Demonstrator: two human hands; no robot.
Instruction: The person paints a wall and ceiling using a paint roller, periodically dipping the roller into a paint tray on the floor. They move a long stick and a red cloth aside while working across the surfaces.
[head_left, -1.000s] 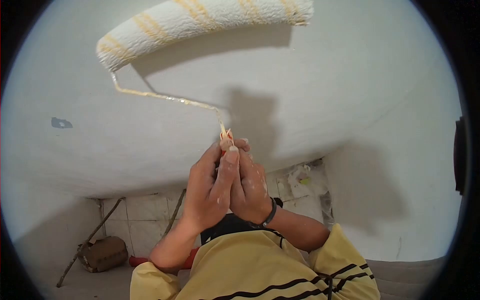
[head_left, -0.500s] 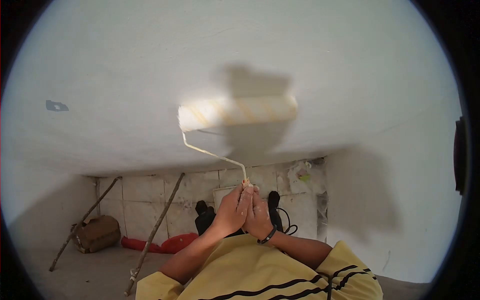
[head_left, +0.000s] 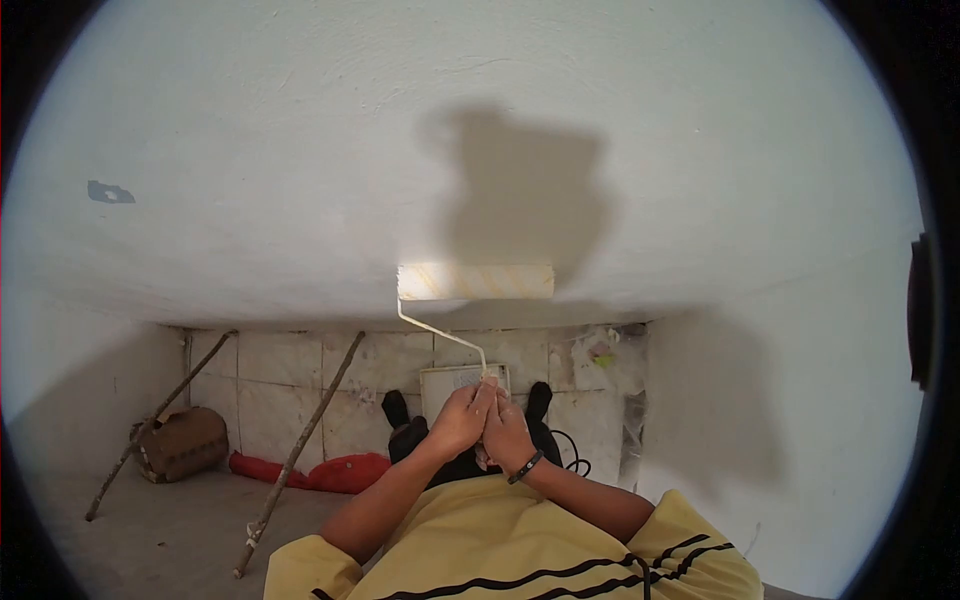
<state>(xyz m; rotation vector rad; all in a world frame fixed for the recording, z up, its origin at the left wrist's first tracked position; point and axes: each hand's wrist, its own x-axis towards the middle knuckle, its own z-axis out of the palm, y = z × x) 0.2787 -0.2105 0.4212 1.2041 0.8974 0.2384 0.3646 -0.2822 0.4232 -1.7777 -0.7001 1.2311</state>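
A paint roller (head_left: 476,282) with a white sleeve and faint yellow stripes lies against the lower part of the white wall (head_left: 300,150). Its bent wire frame runs down to a handle mostly hidden by my fingers. My left hand (head_left: 462,420) is wrapped round the handle from the left. From the right, my right hand (head_left: 508,436), with a dark band at the wrist, closes on the same handle, touching the left. Pale specks mark both hands.
A pale tray (head_left: 436,385) lies on the tiled floor (head_left: 350,400) between my feet. Two sticks (head_left: 310,445) lean at the left, near a cardboard box (head_left: 183,445) and a red cloth (head_left: 345,473). A black cable (head_left: 585,465) curls right of my legs.
The roller has moved down the wall towards the floor and looks smaller. Both hands stay on the handle and are slightly lower. The view has shifted a little.
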